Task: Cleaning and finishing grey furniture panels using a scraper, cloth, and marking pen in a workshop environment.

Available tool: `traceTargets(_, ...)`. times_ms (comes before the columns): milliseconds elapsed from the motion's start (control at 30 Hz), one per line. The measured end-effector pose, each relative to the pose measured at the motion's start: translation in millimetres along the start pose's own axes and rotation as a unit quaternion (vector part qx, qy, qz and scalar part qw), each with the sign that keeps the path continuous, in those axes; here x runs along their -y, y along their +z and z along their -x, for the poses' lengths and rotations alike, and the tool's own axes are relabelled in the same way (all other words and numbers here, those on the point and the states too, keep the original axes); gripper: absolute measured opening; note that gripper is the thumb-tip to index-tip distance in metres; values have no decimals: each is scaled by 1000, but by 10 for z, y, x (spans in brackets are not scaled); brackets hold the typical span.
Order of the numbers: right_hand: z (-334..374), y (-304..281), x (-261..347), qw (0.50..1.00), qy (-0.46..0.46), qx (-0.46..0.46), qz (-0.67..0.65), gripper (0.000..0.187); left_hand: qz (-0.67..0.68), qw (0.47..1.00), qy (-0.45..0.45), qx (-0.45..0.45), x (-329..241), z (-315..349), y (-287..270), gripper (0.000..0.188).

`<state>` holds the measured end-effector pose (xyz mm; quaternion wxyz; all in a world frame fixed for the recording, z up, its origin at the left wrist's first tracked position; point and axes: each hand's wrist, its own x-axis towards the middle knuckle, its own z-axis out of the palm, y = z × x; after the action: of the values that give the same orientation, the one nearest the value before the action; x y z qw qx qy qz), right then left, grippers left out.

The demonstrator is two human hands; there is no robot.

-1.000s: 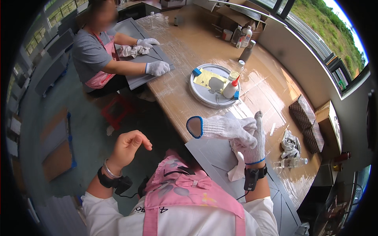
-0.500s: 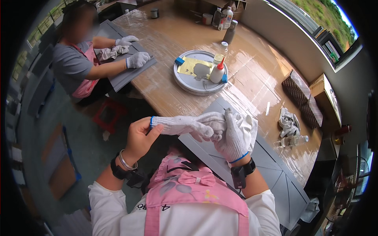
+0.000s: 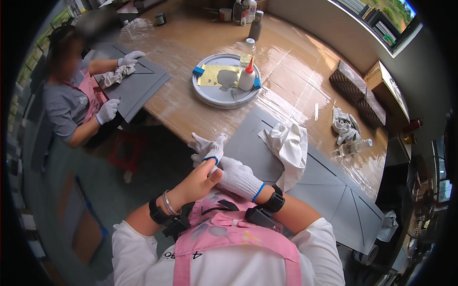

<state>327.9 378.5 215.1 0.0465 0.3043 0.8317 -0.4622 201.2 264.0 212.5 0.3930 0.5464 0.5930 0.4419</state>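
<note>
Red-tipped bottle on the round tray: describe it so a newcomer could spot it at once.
Find the big brown table, then the round grey tray on it. The bottle stands at the tray's right, between a yellow sheet and a blue block. Unlike the clear bottle behind it, it is white with a pointed red tip.

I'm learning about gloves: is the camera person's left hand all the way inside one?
No, the left hand shows bare skin and thumb outside the white glove.

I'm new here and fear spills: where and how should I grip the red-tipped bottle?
Probably take the red-tipped bottle by its white body, below its tapering tip, from the near side: it stands upright, with a capped jar close behind.
</note>
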Motion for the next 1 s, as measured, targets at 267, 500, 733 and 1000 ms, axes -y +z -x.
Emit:
traceTargets(267,4,88,144,977,-205,-54,31,26,-140,980,105,-92,-55,-153,-248,28)
traceTargets(500,-37,261,342,968,-243,-1,67,28,313,944,-105,21,371,-230,-316,29)
traceTargets(733,-168,257,492,942,-308,22,133,27,-274,946,82,-152,129,-362,-632,22)
traceTargets(1000,-313,262,492,953,-248,-86,152,23,507,856,-86,51,319,-719,-641,66)
